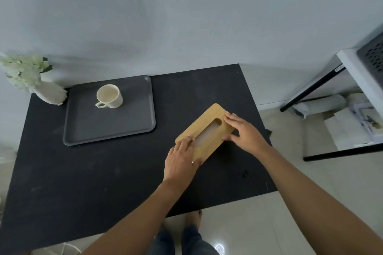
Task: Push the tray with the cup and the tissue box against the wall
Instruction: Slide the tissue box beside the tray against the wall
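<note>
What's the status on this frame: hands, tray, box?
Left hand and right hand both on wooden tissue box, angled, off tray. Grey tray holds cup, near wall. Vase beside tray.

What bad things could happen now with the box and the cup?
1. The wooden tissue box lies askew near the table's right edge; if the left hand and right hand slip, it might fall off.
2. Sliding it quickly toward the grey tray might jolt the cup.
3. The tray sits beside the flower vase, which a push could topple.
</note>
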